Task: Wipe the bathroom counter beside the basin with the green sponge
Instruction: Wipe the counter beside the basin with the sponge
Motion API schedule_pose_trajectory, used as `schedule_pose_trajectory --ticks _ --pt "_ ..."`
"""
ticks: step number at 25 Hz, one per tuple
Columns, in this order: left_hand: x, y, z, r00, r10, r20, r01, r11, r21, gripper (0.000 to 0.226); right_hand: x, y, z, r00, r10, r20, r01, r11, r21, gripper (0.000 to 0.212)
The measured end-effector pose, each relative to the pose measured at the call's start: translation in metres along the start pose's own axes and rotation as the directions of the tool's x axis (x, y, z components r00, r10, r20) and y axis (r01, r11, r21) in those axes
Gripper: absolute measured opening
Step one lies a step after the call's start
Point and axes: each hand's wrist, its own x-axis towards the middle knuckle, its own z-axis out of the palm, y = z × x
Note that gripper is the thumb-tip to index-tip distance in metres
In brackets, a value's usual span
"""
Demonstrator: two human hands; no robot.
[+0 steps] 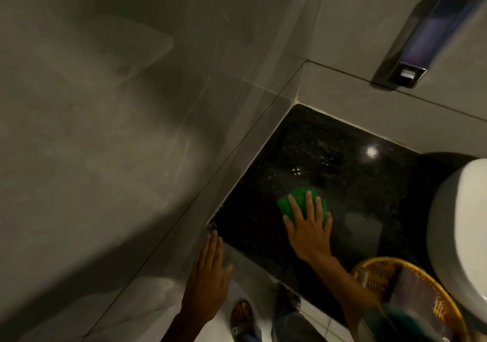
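The green sponge (299, 199) lies flat on the black speckled counter (342, 162), near its front left part. My right hand (308, 225) presses down on the sponge with fingers spread over it. My left hand (209, 270) rests flat against the grey tiled wall, at the counter's front left corner, holding nothing. The white basin (461, 223) stands at the right edge of the counter. Wet streaks glint on the counter behind the sponge.
A woven wicker basket (379, 270) sits at the counter's front right, beside the basin. A chrome soap dispenser (421, 36) hangs on the back wall at upper right. Grey tiled walls close the counter on the left and back. A sandalled foot (241, 318) stands on the floor below.
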Motion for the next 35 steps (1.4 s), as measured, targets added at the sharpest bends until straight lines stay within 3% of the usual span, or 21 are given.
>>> schedule_pose_trajectory --ticks 2,5,7,8,10,13,15,18,19,21,24,26,28,30,32,33,35 --pt "-0.001 -0.004 0.002 1.0 0.016 0.014 -0.016 0.999 0.033 0.071 -0.001 -0.025 0.003 0.999 -0.007 0.035 0.007 1.0 0.011 0.059" --pt "-0.001 -0.005 0.004 0.999 0.032 -0.004 -0.032 0.999 0.021 0.072 -0.067 -0.047 0.027 0.953 -0.301 0.02 0.302 0.951 -0.059 0.061" --pt "-0.001 -0.003 0.003 1.0 0.027 -0.017 -0.027 1.0 0.001 0.072 -0.112 -0.033 0.03 0.943 -0.329 0.043 0.331 0.938 -0.097 0.064" --pt "0.0 -0.001 0.002 0.999 0.025 -0.023 -0.025 1.0 -0.005 0.072 -0.114 -0.021 0.028 0.967 -0.255 0.021 0.256 0.964 -0.067 0.063" --pt "0.007 0.009 -0.001 0.998 0.061 -0.028 -0.062 0.998 -0.02 0.07 -0.084 0.002 0.017 0.998 0.036 -0.059 -0.036 0.999 -0.003 0.058" --pt "0.034 0.031 -0.008 0.985 0.165 -0.057 -0.169 0.983 -0.07 0.067 -0.005 0.017 -0.007 0.901 0.434 0.004 -0.425 0.88 0.209 0.058" --pt "0.062 0.046 -0.01 0.976 0.2 -0.086 -0.205 0.977 -0.061 0.063 0.018 0.001 -0.007 0.889 0.457 -0.028 -0.439 0.869 0.226 0.059" --pt "0.106 0.063 -0.007 0.974 0.197 -0.109 -0.201 0.979 -0.024 0.061 -0.027 -0.038 0.016 0.972 0.213 -0.103 -0.194 0.967 0.167 0.057" --pt "0.119 0.068 -0.005 0.978 0.183 -0.098 -0.186 0.982 -0.022 0.063 -0.043 -0.038 0.018 0.976 0.189 -0.107 -0.172 0.974 0.15 0.056" --pt "0.138 0.071 0.001 0.988 0.139 -0.061 -0.14 0.99 -0.001 0.07 -0.036 -0.017 0.012 0.946 0.314 -0.081 -0.292 0.934 0.207 0.057" --pt "0.142 0.073 0.008 0.996 0.065 -0.061 -0.062 0.997 0.043 0.075 0.021 0.028 -0.019 0.764 0.645 0.0 -0.608 0.72 0.336 0.061" --pt "0.131 0.075 0.008 0.995 0.043 -0.092 -0.038 0.998 0.052 0.076 0.046 0.049 -0.027 0.729 0.684 -0.038 -0.637 0.698 0.327 0.062" --pt "0.119 0.085 0.007 0.994 0.078 -0.08 -0.073 0.996 0.06 0.079 0.059 0.067 -0.036 0.766 0.638 -0.075 -0.587 0.743 0.32 0.06" --pt "0.147 0.061 0.014 0.997 -0.031 -0.078 0.032 0.999 0.015 0.081 0.127 0.053 -0.022 0.835 0.549 -0.043 -0.515 0.806 0.293 0.058" --pt "0.147 0.066 0.011 0.997 -0.01 -0.078 0.011 1.0 0.009 0.081 0.146 0.05 -0.03 0.886 0.458 -0.077 -0.426 0.868 0.254 0.056" --pt "0.146 0.066 0.011 0.997 -0.007 -0.071 0.008 1.0 0.011 0.082 0.152 0.036 -0.032 0.931 0.356 -0.079 -0.33 0.915 0.23 0.056" --pt "0.144 0.068 0.013 0.998 -0.004 -0.055 0.005 1.0 0.014 0.082 0.138 -0.005 -0.02 1.0 0.013 -0.005 -0.012 0.992 0.122 0.057"
